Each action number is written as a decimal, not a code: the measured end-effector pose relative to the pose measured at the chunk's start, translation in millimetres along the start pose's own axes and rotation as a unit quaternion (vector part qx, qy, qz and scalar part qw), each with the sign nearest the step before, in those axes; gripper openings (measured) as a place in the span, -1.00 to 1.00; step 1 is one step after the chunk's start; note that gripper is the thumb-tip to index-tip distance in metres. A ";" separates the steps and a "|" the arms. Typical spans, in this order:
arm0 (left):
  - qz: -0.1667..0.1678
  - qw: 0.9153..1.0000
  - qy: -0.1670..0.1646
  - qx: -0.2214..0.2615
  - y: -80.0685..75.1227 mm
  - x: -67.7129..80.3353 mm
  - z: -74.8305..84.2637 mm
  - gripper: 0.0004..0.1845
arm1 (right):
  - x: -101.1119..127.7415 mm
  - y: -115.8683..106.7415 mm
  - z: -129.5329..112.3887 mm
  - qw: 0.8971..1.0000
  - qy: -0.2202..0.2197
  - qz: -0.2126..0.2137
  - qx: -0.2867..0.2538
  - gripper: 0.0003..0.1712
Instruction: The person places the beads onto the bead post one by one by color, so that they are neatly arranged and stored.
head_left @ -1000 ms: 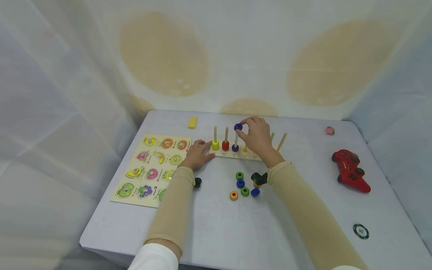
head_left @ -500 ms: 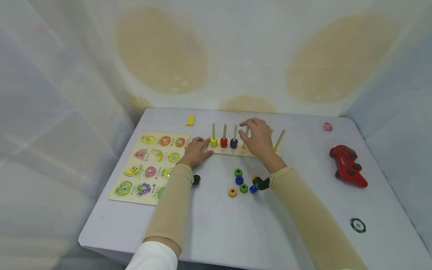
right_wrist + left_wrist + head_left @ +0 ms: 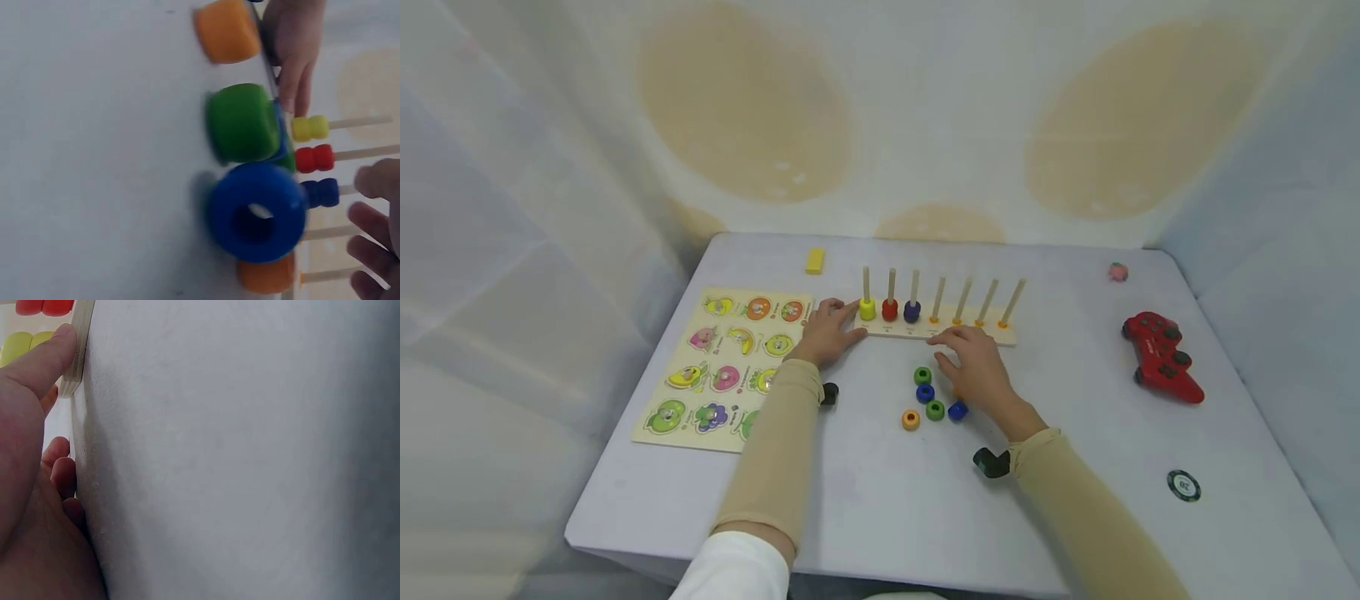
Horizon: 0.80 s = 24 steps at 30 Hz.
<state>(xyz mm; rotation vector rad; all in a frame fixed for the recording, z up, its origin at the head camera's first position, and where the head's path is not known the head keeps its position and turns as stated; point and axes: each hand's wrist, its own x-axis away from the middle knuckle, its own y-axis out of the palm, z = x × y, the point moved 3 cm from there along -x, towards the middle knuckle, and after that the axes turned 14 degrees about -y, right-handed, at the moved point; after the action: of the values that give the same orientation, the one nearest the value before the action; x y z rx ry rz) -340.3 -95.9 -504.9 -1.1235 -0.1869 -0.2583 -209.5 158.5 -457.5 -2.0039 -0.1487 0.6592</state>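
Note:
A wooden peg stand (image 3: 880,329) holds yellow beads (image 3: 867,309), red beads (image 3: 890,310) and purple beads (image 3: 912,312) on its three left pegs, two of each colour. My left hand (image 3: 826,333) rests at the stand's left end; in the left wrist view its thumb (image 3: 53,353) lies along the board's edge. With fingers loosely bent and nothing between them, my right hand (image 3: 976,367) hovers just behind the loose beads. Those are green (image 3: 922,375), blue (image 3: 259,212) and orange (image 3: 911,419), and one orange bead is mostly hidden under the hand.
A fruit puzzle board (image 3: 722,367) lies left of the stand, partly under the left forearm. A yellow block (image 3: 815,261) sits at the back. On the right are a red game controller (image 3: 1163,358), a pink piece (image 3: 1117,272) and a round chip (image 3: 1183,485).
A purple bead left the right hand and now sits on the third peg over another. The right hand has come back from the pegs toward the loose beads. The left hand stays at the stand.

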 end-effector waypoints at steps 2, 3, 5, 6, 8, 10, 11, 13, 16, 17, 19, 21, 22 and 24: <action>0.000 1.000 0.001 0.002 -0.2 -1.9 -1.8 -0.27 | 4.6 9.2 1.4 0.999 -0.006 -0.049 -0.004 -0.72; -0.001 1.000 0.001 0.004 -0.2 -2.4 -2.2 -0.27 | 6.1 12.9 1.5 0.997 -0.009 -0.070 -0.008 -0.70; -0.005 1.000 0.000 0.011 -1.1 -2.1 -2.2 -0.27 | 8.1 18.1 0.6 0.994 -0.014 -0.104 -0.016 -0.66; -0.006 1.000 -0.001 0.010 -1.3 -1.7 -2.0 -0.27 | 8.7 19.3 -0.5 0.993 -0.017 -0.115 -0.020 -0.64; -0.009 1.000 -0.003 0.011 -2.2 -0.1 -1.0 -0.27 | 9.0 20.7 -1.7 0.991 -0.016 -0.131 -0.026 -0.62; -0.012 1.000 -0.006 0.015 -3.6 1.9 0.5 -0.27 | 7.8 21.4 -2.3 0.990 -0.016 -0.141 -0.026 -0.63; -0.013 1.000 -0.007 0.015 -4.3 3.0 1.2 -0.27 | 6.9 21.8 -2.0 0.989 -0.013 -0.145 -0.022 -0.63; -0.014 1.000 -0.007 0.017 -5.5 4.8 2.4 -0.27 | 4.2 22.2 -0.3 0.989 -0.013 -0.146 -0.015 -0.63; -0.013 1.000 -0.007 0.015 -6.3 6.9 3.3 -0.27 | -2.6 18.2 2.4 0.992 0.001 -0.126 -0.014 -0.62; -0.014 1.000 -0.007 0.014 -6.6 7.2 3.6 -0.27 | -5.8 14.0 2.9 0.993 0.009 -0.114 -0.018 -0.61; -0.015 1.000 -0.008 0.014 -6.6 7.5 3.9 -0.27 | -13.3 2.7 3.8 0.996 0.023 -0.078 -0.029 -0.60; -0.016 1.000 -0.009 0.013 -6.0 6.6 3.4 -0.27 | -22.3 -12.8 4.0 0.998 0.038 -0.034 -0.036 -0.57; -0.016 1.000 -0.010 0.013 -5.5 6.0 2.9 -0.27 | -27.3 -21.6 4.0 0.999 0.039 -0.008 -0.038 -0.57; -0.014 1.000 -0.010 0.012 -4.1 4.6 1.7 -0.27 | -37.7 -36.9 5.7 0.998 0.034 0.049 -0.023 -0.56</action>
<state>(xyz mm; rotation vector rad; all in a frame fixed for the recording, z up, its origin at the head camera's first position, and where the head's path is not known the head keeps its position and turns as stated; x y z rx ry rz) -337.2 -96.5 -499.4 -1.1004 -0.2223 -0.2696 -238.1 168.0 -413.8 -2.0851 -0.0248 0.6526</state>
